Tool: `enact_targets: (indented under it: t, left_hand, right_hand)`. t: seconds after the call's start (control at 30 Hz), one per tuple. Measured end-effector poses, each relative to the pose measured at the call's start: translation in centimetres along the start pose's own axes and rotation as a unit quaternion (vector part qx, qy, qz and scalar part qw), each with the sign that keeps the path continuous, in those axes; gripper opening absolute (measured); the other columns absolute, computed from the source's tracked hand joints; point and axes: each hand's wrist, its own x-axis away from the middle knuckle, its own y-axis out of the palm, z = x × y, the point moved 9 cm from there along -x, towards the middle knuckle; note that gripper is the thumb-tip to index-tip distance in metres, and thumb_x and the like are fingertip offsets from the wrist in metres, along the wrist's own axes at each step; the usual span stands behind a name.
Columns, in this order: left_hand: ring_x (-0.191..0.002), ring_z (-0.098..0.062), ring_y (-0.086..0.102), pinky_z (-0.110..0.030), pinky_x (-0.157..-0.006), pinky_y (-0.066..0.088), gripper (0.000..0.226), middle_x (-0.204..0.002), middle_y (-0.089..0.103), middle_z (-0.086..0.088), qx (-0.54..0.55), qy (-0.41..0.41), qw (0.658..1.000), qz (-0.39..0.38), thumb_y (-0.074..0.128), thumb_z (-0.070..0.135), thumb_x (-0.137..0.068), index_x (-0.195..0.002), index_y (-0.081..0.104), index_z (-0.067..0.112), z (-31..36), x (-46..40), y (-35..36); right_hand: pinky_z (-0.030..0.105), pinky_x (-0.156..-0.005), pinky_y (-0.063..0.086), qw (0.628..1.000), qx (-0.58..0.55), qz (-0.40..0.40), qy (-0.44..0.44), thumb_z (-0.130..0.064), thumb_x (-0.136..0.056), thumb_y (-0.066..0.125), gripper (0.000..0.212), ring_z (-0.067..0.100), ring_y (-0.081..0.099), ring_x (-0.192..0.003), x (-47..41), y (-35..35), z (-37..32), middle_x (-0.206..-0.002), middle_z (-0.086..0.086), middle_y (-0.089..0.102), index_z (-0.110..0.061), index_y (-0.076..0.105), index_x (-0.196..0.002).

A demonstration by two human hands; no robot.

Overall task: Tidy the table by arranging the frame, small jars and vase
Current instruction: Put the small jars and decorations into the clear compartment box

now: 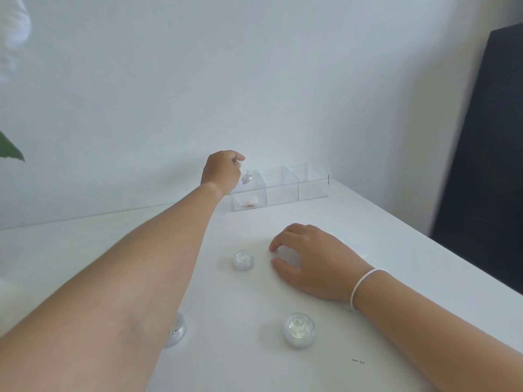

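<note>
From the head camera, the left hand (222, 171) reaches far forward over the tabletop (382, 239), its fingers (237, 157) curled tight around a small jar (246, 177) with silvery flakes inside. Only part of that jar shows below the fingers, and it hangs just above the leftmost compartment of a clear plastic organizer (278, 188) that stands against the wall (254, 80).

The right hand (317, 261) rests on the tabletop nearer the camera, its fingers (278, 243) bent and loosely spread, the tips touching the white surface and closed on nothing. A thin white bracelet (360, 287) circles its wrist.

The organizer has three compartments side by side. The leftmost, right under the left fingers, holds something small and brownish at its bottom; it is too faint to tell what it is. The middle and right compartments look clear through.

Three more small jars stand on the tabletop. One small jar with a glittery top (243, 260) sits just to the left of the right fingers, apart from them. A larger-looking jar (299, 330) stands closer to the camera, below the right wrist. A third jar (177, 329) is half hidden behind the left forearm.

The tabletop is white and meets a pale wall. A green leaf (10, 149) pokes in at the left edge, and a dark panel (486, 165) stands at the right, beyond the edge of the tabletop.
</note>
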Motion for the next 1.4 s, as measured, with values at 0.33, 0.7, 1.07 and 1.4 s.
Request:
enact_targets:
  t: [0.33,0.7,1.07,1.4]
  left_hand:
    - [-0.125,-0.02,0.048,-0.032,-0.104,0.039,0.039,-0.134,0.056,-0.001,-0.097,-0.005,0.992,-0.075,0.035,0.008,-0.091,-0.118,0.061,0.017,-1.7,0.7,0.7]
    - [-0.099,-0.011,0.054,-0.019,-0.085,0.039,0.033,-0.121,0.06,0.009,0.085,0.003,0.996,0.008,0.042,0.013,-0.089,-0.11,0.064,0.026,-0.8,8.9,-5.3]
    - [-0.077,0.007,0.054,-0.008,-0.074,0.042,0.024,-0.09,0.061,0.026,0.137,-0.03,0.987,-0.079,0.051,0.017,-0.091,-0.093,0.067,0.035,-1.2,22.0,-10.0]
    - [-0.088,0.017,0.05,0.004,-0.076,0.033,0.023,-0.097,0.06,0.018,0.107,0.0,0.973,-0.204,0.065,0.014,-0.082,-0.093,0.068,0.034,-1.0,25.6,-9.9]
  right_hand:
    - [0.034,-0.094,0.041,1.0,0.007,0.001,-0.003,-0.041,-0.088,0.044,0.029,0.017,0.047,-0.112,0.0,0.0,-0.1,-0.122,-0.005,0.053,-0.029,0.054,-0.112]
    - [0.029,-0.093,0.04,1.0,0.01,0.002,0.015,-0.035,-0.088,0.048,0.029,0.017,0.051,-0.114,0.3,-0.5,-0.9,-0.125,-0.007,0.056,-0.029,0.057,-0.115]
    - [0.022,-0.086,0.033,0.996,-0.08,-0.03,0.032,-0.04,-0.082,0.059,0.037,0.006,0.042,-0.095,-0.6,0.8,-3.2,-0.121,-0.008,0.057,-0.033,0.054,-0.118]
    - [0.021,-0.077,0.032,0.993,-0.111,-0.002,0.04,-0.029,-0.081,0.06,0.02,0.008,0.048,-0.092,-0.7,0.6,-3.5,-0.092,-0.015,0.056,-0.033,0.065,-0.1]
